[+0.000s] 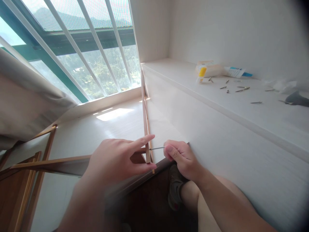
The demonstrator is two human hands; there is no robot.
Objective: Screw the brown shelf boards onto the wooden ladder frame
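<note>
My left hand point(116, 161) grips the end of a narrow wooden rail point(147, 155), the thumb below and the index finger above. In my right hand point(181, 156), closed in a fist, is a screwdriver; only its thin metal shaft point(158, 148) shows, and the handle is hidden in the fingers. The shaft lies roughly level, its tip meeting a small screw head at the rail's side face. Another wooden bar point(58, 164) runs leftward behind my left hand.
A white ledge point(183, 83) on the right carries several loose screws point(242, 89), a yellow-capped bottle point(202, 75), a blue-capped tube point(238, 72) and a dark object point(298, 99). A barred window point(94, 54) and a curtain point(29, 100) are at left. My shoe point(174, 190) shows below.
</note>
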